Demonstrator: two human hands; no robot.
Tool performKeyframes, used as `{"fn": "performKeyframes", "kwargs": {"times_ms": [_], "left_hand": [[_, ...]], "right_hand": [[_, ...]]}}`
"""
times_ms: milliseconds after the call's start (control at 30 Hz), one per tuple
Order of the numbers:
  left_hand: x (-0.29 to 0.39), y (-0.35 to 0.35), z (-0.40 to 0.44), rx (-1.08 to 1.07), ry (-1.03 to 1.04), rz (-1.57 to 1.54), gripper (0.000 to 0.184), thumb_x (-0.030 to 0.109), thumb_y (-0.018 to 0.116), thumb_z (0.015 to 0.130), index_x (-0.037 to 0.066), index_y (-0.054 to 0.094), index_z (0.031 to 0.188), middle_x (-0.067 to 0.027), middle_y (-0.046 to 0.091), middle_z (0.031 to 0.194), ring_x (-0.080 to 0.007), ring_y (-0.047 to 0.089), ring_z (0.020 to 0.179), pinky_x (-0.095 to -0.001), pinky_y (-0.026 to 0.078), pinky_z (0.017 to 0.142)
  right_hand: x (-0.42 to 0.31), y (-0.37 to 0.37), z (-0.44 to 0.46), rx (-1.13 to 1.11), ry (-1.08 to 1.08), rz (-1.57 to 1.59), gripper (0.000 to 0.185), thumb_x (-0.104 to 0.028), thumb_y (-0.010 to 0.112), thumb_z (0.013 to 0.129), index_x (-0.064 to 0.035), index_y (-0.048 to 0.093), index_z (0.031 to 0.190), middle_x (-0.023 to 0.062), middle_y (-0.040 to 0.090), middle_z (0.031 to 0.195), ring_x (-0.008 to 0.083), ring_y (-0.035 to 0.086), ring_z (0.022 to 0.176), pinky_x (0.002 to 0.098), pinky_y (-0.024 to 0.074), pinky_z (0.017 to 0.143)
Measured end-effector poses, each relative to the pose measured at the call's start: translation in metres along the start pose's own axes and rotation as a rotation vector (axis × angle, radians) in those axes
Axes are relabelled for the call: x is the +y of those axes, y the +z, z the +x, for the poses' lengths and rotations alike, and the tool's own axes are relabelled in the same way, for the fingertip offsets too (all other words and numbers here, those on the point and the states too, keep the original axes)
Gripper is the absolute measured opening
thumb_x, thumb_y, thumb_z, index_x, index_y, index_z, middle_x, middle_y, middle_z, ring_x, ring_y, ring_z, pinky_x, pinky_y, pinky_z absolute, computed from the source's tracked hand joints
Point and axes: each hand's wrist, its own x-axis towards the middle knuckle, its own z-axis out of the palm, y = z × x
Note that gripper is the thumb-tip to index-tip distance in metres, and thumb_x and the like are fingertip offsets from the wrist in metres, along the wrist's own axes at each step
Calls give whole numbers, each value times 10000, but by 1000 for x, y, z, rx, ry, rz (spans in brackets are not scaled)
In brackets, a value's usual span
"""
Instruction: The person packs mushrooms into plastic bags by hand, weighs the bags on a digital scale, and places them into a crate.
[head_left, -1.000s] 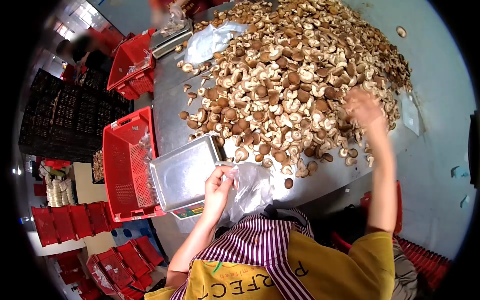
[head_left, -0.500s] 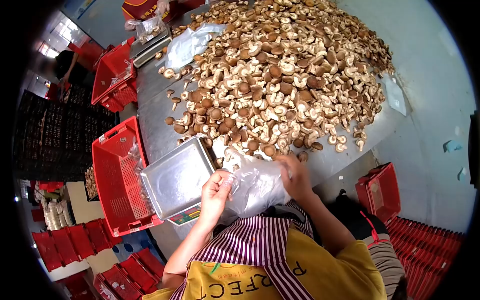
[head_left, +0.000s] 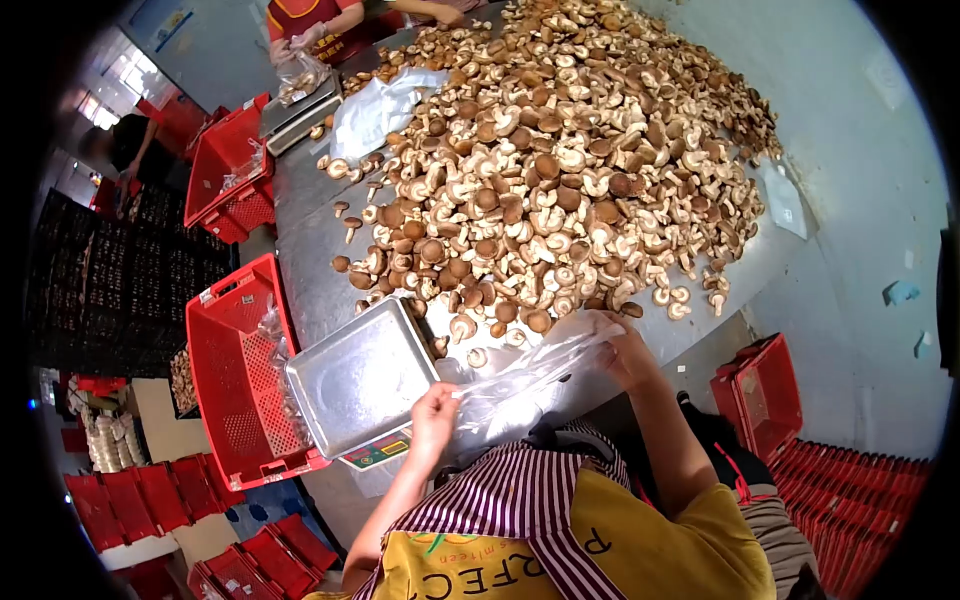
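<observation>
A clear, thin, crinkled plastic bag (head_left: 530, 372) is stretched between the two hands, low over the near edge of the grey metal tabletop (head_left: 312, 232). The left hand (head_left: 435, 415) pinches one end between thumb and fingers; the right hand (head_left: 622, 352) grips the other end, its fingertips partly hidden. The film should be nearly weightless, limp and slippery, likely to cling to itself and tear if pulled hard, so the rim is the place to hold it.

Just beyond both hands spreads a heap of brown-capped, pale-stemmed mushrooms (head_left: 560, 190), probably light, springy and easily bruised. Left of the left hand sits a scale with a rectangular silver metal pan (head_left: 362, 380); its green-and-yellow panel (head_left: 378, 450) is too small to read. Nearer than both hands, the mustard-yellow shirt (head_left: 650, 540) shows large dark letters, P, F, E and C among them, partly covered by a purple-and-white striped apron (head_left: 500, 485).
</observation>
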Motion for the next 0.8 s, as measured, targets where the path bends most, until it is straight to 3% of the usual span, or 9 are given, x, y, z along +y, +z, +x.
{"fn": "performKeyframes", "kwargs": {"times_ms": [133, 200, 267, 333, 367, 433, 567, 600, 800], "left_hand": [[-31, 18, 9, 31, 15, -93, 121, 114, 539, 960, 39, 594, 882, 14, 574, 682, -59, 497, 627, -225, 397, 542], [-21, 19, 20, 118, -285, -542, 193, 166, 473, 999, 53, 567, 873, -36, 635, 745, -114, 578, 644, -259, 469, 586], [-6, 11, 32, 71, -520, -1058, 209, 219, 439, 1008, 69, 547, 909, -52, 629, 813, -177, 604, 677, -343, 562, 701], [-29, 13, 34, -301, -477, -1336, 188, 209, 449, 1000, 66, 569, 985, -49, 618, 821, -176, 599, 699, -319, 563, 650], [-3, 23, 25, -174, -549, -995, 184, 200, 461, 994, 66, 584, 1016, -46, 620, 829, -160, 590, 696, -294, 547, 610], [0, 44, 19, -180, -537, -490, 205, 191, 491, 978, 68, 618, 1082, -28, 631, 823, -108, 561, 653, -230, 500, 539], [10, 75, 8, -316, -519, -521, 234, 273, 538, 978, 80, 606, 866, 6, 568, 642, -90, 441, 443, -230, 332, 393], [10, 78, 7, -316, -509, -517, 234, 273, 538, 978, 80, 606, 866, 6, 568, 642, -90, 441, 443, -230, 332, 393], [4, 71, 6, -332, -392, -475, 232, 266, 508, 989, 65, 623, 1000, 10, 618, 759, -66, 511, 543, -205, 368, 422]], "right_hand": [[24, -18, -14, -192, 105, 113, 280, -91, 618, 873, 8, 565, 1129, 67, 612, 772, 167, 580, 669, 304, 484, 590], [10, -18, -44, -246, 220, -454, 242, -131, 595, 910, 6, 568, 1107, 28, 554, 689, 132, 523, 573, 260, 435, 518], [-1, -18, -61, -168, 330, -573, 187, -146, 602, 914, -5, 598, 1038, 2, 529, 653, 106, 484, 538, 234, 381, 484], [9, -55, -54, -43, 352, -368, 181, -149, 603, 918, 6, 622, 1009, -14, 543, 675, 100, 487, 549, 248, 392, 497], [17, -65, -36, -43, 348, -368, 181, -149, 603, 918, 6, 622, 1009, -14, 543, 675, 100, 487, 549, 248, 392, 497], [19, -78, 8, 124, -423, -883, 214, -188, 603, 926, -3, 636, 1028, -20, 525, 629, 101, 497, 561, 267, 423, 521], [-29, -7, 71, 271, -721, -1348, 304, -235, 648, 863, -52, 621, 1105, 122, 651, 733, 283, 639, 681, 378, 494, 640], [-36, 10, 86, 291, -620, -1564, 352, -243, 639, 845, -64, 594, 1144, 157, 679, 831, 354, 646, 756, 438, 495, 695], [-33, -1, 157, 173, -558, -2026, 526, -290, 649, 832, -98, 495, 1296, 140, 676, 791, 333, 656, 820, 421, 515, 730]]}}
